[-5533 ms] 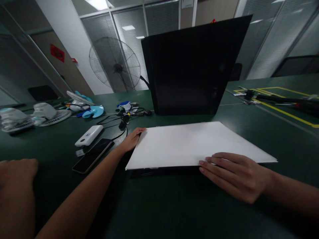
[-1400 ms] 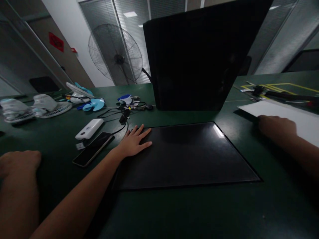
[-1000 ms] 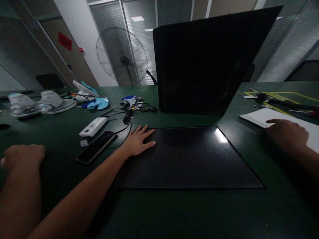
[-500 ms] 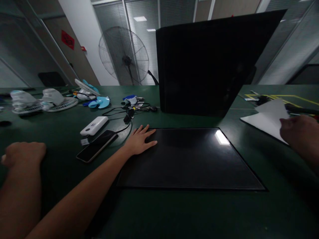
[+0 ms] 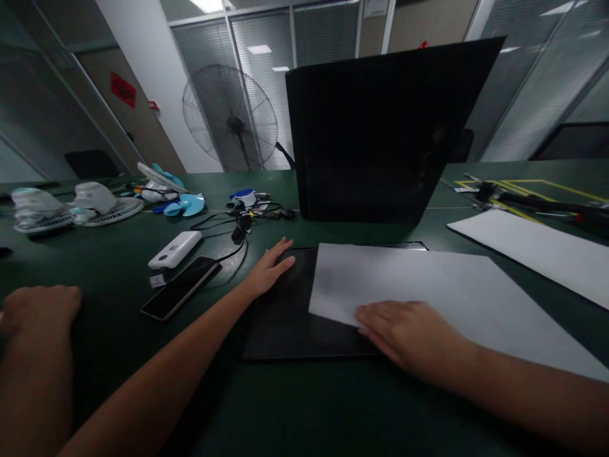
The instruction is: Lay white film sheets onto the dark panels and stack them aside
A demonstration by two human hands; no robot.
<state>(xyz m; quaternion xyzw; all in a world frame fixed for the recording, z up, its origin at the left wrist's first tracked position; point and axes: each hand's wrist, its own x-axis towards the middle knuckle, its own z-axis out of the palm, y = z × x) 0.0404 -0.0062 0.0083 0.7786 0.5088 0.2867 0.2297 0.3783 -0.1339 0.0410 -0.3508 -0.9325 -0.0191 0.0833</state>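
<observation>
A thin black flat panel (image 5: 285, 336) with a narrow frame lies flat on the green table. My left hand (image 5: 269, 273) rests at its far left side, fingers apart, holding nothing. A large sheet of white paper (image 5: 428, 273) covers much of the panel and extends past it to the right. At the near edge of that sheet is my right hand (image 5: 409, 333), fingers together on top and the lower part of the hand along the edge, gripping the paper. More white paper (image 5: 533, 247) lies flat farther right.
Another person's closed hand (image 5: 40, 308) rests at far left. A phone (image 5: 181, 289), a white power bank (image 5: 175, 249) and cables lie left of the panel. Behind stands a large black board-like object (image 5: 380, 139). Small fan parts (image 5: 102, 203) sit at back left, tools (image 5: 523, 197) at back right.
My right hand has brought a white sheet from the right stack leftward over the black panel. My left hand stays at the panel's left side. The view has shifted slightly.
</observation>
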